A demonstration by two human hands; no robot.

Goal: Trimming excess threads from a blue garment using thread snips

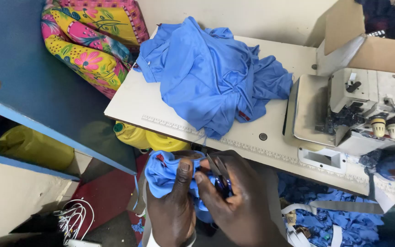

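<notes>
My left hand (pixel 172 208) grips a bunched piece of blue cloth (pixel 161 171) below the table's front edge, thumb pressed on top. My right hand (pixel 236 201) holds small scissors (pixel 219 176) with the blades at the cloth beside my left thumb. A thin thread runs up from the cloth toward a large pile of blue garments (pixel 211 73) lying on the cream sewing table (pixel 133 103).
A sewing machine (pixel 362 107) stands at the table's right, a cardboard box (pixel 380 50) behind it. Blue fabric scraps (pixel 339 222) cover the floor at right. Yellow jerrycans (pixel 149 137) sit under the table, a flowered cloth bundle (pixel 92 41) lies at upper left, and a blue door (pixel 28 77) is at left.
</notes>
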